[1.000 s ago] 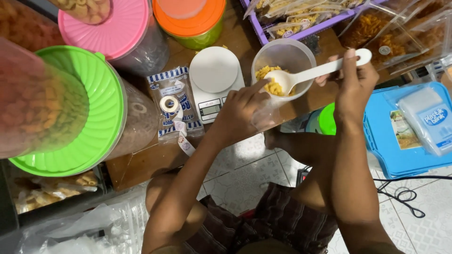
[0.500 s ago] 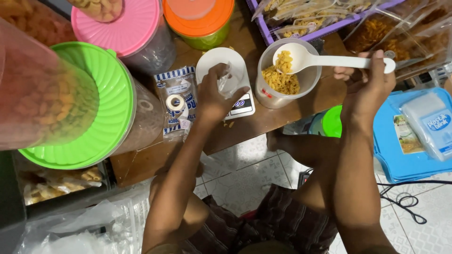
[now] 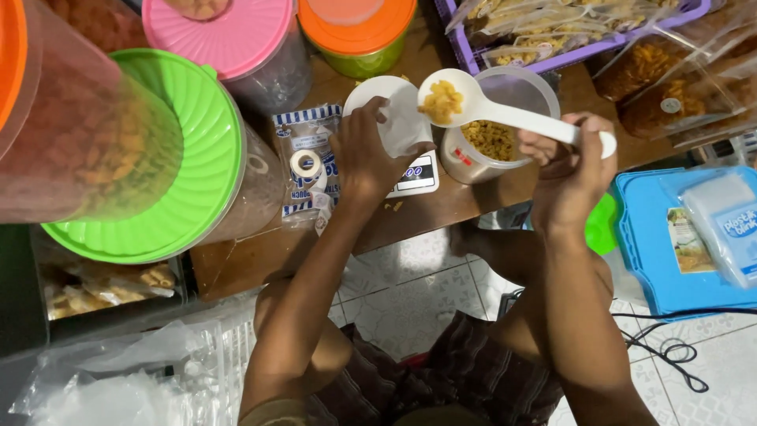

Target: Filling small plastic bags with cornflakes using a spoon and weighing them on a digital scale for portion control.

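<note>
Right hand (image 3: 569, 162) grips the white spoon (image 3: 481, 106) handle, its snack-loaded bowl at 10 o'clock of the clear plastic tub (image 3: 495, 134), while left hand (image 3: 369, 150) pinches a small clear bag over the white kitchen scale (image 3: 400, 134); best tip slowly, bag mouth held wide under the bowl.
</note>
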